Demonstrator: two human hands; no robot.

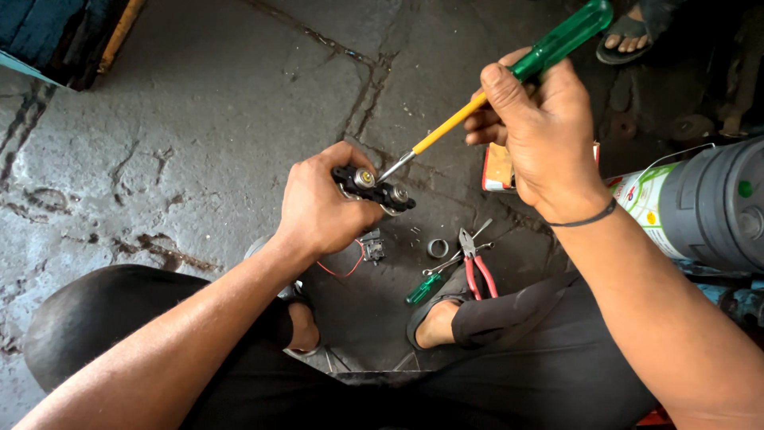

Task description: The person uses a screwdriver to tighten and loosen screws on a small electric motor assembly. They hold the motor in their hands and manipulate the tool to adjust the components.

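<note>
Two hands on the job: left hand [318, 209] is wrapped around a small black part [374, 188], fingers curled tight on it, holding it up above the stone floor [199, 119] in front of the knees. Right hand [541, 131] has all fingers closed round the green handle of a screwdriver [477, 103] with a yellow shank; tip sits on or just at the nearer of two round metal fittings on the part.

Step in hand, as I read it: working a screw or terminal on that part. Next move needs the tip seated square in the slot and the left grip kept steady, otherwise the blade slips off the fitting.

The part: black body, elongated, two silvery round studs side by side on top, slightly tilted toward the tool. Rest is hidden by the fingers.

Below on the floor: red-handled pliers [477, 267], a small green screwdriver [424, 288], a metal ring [437, 248], a small component with red wire [368, 248]. A grey cylinder [708, 203] lies at right.
</note>
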